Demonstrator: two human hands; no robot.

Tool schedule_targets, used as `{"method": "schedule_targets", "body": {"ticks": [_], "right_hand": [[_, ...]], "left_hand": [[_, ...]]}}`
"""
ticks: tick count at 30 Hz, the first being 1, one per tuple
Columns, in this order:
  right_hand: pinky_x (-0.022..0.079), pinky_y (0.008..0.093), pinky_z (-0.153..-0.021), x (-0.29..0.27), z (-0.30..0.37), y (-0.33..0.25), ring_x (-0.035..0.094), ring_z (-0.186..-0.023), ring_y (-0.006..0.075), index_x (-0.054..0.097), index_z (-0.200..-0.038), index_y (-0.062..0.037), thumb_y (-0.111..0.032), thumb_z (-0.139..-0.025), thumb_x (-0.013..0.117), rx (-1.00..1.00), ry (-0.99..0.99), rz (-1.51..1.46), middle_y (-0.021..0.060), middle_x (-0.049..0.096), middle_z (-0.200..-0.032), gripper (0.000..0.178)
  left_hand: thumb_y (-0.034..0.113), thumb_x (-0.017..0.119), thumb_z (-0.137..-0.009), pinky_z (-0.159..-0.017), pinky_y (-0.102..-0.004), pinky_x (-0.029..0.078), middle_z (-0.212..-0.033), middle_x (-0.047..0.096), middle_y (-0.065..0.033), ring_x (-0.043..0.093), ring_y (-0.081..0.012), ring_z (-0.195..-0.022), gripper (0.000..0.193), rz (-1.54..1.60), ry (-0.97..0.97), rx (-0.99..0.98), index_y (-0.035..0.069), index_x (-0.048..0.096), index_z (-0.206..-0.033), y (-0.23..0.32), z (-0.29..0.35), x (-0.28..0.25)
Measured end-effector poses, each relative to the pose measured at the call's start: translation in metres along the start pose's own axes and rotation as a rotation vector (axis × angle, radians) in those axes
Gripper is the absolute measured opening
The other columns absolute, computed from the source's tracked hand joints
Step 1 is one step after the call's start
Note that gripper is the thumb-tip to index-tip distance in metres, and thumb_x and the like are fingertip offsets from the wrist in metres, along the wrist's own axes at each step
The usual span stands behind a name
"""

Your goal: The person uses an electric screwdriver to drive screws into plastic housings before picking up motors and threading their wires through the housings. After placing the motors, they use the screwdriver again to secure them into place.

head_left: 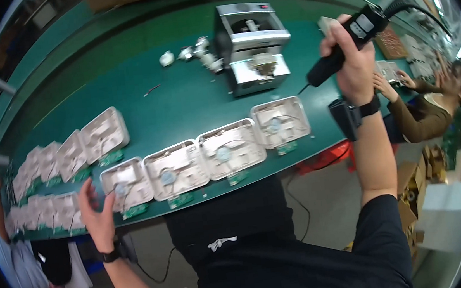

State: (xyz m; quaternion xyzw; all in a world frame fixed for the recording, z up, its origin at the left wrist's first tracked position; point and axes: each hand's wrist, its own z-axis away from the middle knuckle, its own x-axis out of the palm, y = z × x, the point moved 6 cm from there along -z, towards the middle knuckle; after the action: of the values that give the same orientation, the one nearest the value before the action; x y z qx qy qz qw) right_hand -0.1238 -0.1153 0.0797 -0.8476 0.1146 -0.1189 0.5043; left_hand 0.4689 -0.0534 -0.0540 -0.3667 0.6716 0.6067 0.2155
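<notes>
My right hand (356,71) is raised at the right, wrapped round a black corded electric screwdriver (322,71). Its thin bit points down and left, above and apart from the rightmost white plastic housing (292,110). Several such housings form a row along the table's near edge, each with a round light-blue part inside and a green circuit board (181,200) at its front side. At the left, my left hand (99,222) has thumb and fingers spread, nothing gripped. It is beside the left housing of that row (139,169); whether it touches is unclear.
A silver bench machine (256,40) stands on the green table (176,105), with small white parts (198,50) left of it. More housings (104,132) line the left. Another person (426,112) works at the right; a further person (15,259) is at the far left.
</notes>
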Motion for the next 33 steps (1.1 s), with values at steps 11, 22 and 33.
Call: {"method": "schedule_targets", "body": {"ticks": [11,22,33], "right_hand": [[0.047,0.0317,-0.057,0.072,-0.017,0.000,0.057,-0.057,0.0171,0.060,-0.097,-0.0006,-0.013,-0.095,0.067,-0.156,0.052,0.036,0.0060,0.058,-0.071,0.015],[0.047,0.0325,-0.057,0.052,0.063,-0.034,0.055,-0.057,0.0178,0.055,-0.104,-0.0003,-0.010,-0.094,0.065,0.003,0.031,-0.044,0.0074,0.056,-0.073,0.017],[0.049,0.0335,-0.056,0.035,0.086,0.004,0.056,-0.057,0.0178,0.051,-0.105,0.0000,-0.001,-0.091,0.062,-0.028,0.092,0.019,0.0089,0.057,-0.072,0.018]], "left_hand": [[0.019,0.069,-0.098,-0.101,-0.0307,0.045,-0.130,0.062,-0.0107,0.057,-0.0169,-0.116,0.054,0.411,-0.184,-0.261,0.001,0.049,-0.146,-0.033,0.009,0.050],[0.012,0.064,-0.099,-0.107,-0.0316,0.042,-0.144,0.054,-0.0132,0.055,-0.0196,-0.125,0.067,0.610,-0.262,-0.166,0.008,0.035,-0.159,-0.009,0.003,0.055],[0.012,0.061,-0.100,-0.116,-0.0325,0.032,-0.160,0.040,-0.0123,0.041,-0.0210,-0.142,0.065,0.606,-0.312,-0.174,0.007,0.035,-0.159,-0.015,0.000,0.057]]}}
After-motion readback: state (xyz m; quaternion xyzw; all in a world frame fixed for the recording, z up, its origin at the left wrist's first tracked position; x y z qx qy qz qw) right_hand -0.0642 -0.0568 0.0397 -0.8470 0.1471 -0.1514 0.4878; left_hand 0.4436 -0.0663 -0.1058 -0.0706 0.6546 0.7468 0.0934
